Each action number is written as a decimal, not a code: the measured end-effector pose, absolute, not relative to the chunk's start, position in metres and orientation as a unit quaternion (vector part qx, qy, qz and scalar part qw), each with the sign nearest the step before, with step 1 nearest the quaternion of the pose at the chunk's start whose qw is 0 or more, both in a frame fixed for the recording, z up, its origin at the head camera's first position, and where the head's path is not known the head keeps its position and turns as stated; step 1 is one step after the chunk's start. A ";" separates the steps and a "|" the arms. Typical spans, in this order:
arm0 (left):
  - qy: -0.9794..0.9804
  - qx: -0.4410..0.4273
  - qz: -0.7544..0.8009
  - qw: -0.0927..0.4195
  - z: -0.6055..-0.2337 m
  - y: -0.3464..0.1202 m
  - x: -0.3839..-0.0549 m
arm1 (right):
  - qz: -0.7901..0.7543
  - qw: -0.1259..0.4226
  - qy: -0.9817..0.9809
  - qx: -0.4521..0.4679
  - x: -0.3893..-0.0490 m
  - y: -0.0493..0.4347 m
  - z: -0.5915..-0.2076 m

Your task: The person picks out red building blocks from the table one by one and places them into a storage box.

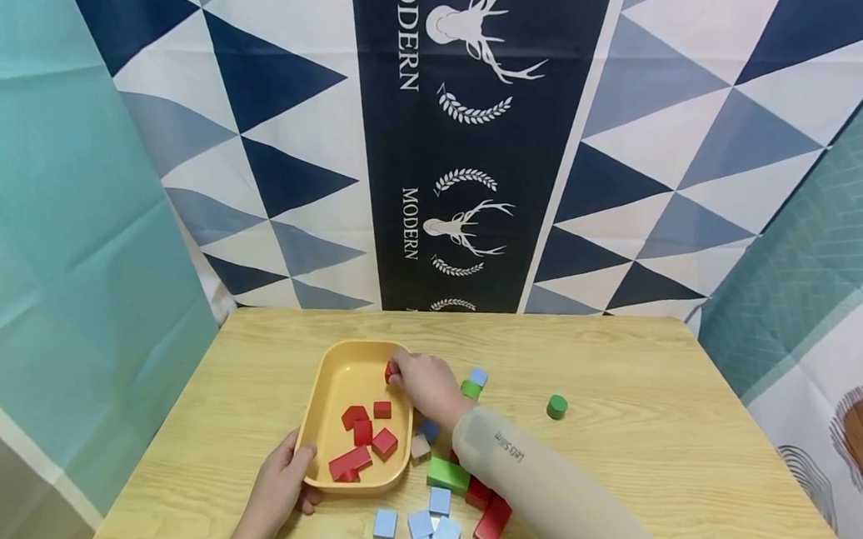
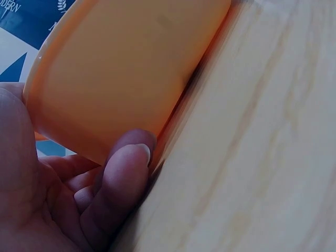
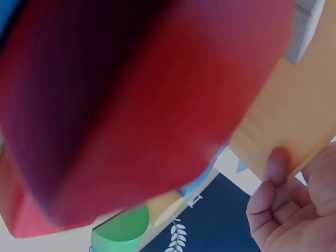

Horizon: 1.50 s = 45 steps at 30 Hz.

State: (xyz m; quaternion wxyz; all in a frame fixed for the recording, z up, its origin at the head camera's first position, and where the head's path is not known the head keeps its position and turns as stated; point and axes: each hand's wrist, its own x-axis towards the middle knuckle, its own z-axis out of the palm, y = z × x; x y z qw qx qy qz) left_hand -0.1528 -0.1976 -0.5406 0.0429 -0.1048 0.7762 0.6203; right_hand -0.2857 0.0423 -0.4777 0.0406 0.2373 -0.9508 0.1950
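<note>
A yellow plastic tray [image 1: 334,380] lies on the table with several red blocks [image 1: 363,432] inside. At its near left corner, my left hand [image 1: 277,484] grips the rim, thumb on top and fingers underneath. The left wrist view shows the tray's outer wall [image 2: 126,68] against that hand [image 2: 79,194]. Over the far right corner of the tray, my right hand [image 1: 429,384] pinches a small red block [image 1: 389,373], partly hidden by the fingers. In the right wrist view, a blurred red block [image 3: 173,115] covers much of the picture, with the hand [image 3: 294,205] at the tray wall.
Right of the tray lie a light green block [image 1: 449,475], a wooden block [image 1: 421,447] and red blocks [image 1: 492,522], partly under my right forearm. Several light blue cubes [image 1: 421,525] sit nearer. A green cylinder [image 1: 557,407] stands farther right. Patterned cloth hangs behind the table.
</note>
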 end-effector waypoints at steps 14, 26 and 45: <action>0.775 -0.106 0.621 0.046 -0.539 -0.198 -0.152 | 0.173 0.049 -0.953 0.246 -0.285 0.041 -0.479; 0.773 -0.106 0.624 0.047 -0.539 -0.197 -0.151 | 0.126 0.065 -0.958 0.251 -0.283 0.039 -0.479; 0.778 -0.107 0.617 0.042 -0.539 -0.197 -0.150 | 0.260 0.031 -0.948 0.179 -0.261 0.192 -0.439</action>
